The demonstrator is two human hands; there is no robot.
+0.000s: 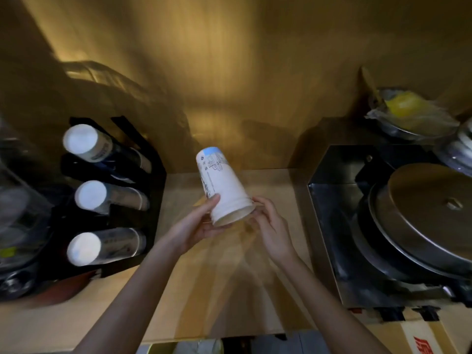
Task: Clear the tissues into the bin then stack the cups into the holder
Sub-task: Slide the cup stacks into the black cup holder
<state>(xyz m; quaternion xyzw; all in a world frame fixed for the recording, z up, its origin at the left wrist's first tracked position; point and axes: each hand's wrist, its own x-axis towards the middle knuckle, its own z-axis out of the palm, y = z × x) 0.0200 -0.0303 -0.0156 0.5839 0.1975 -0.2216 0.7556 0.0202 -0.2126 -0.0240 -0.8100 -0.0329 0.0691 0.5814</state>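
Both hands share one grip on a white paper cup [222, 185]: the left hand [198, 226] clamps its lower side near the rim with thumb on top and fingers beneath, and the right hand [272, 229] closes its fingertips on the rim at the other side. The cup is held upside down and tilted, base pointing up and away, above the wooden desk [224, 290]. To the left stands a black cup holder [143, 185] with three stacks of cups lying sideways in it. To the right sits a steel machine [383, 226] with a round lid.
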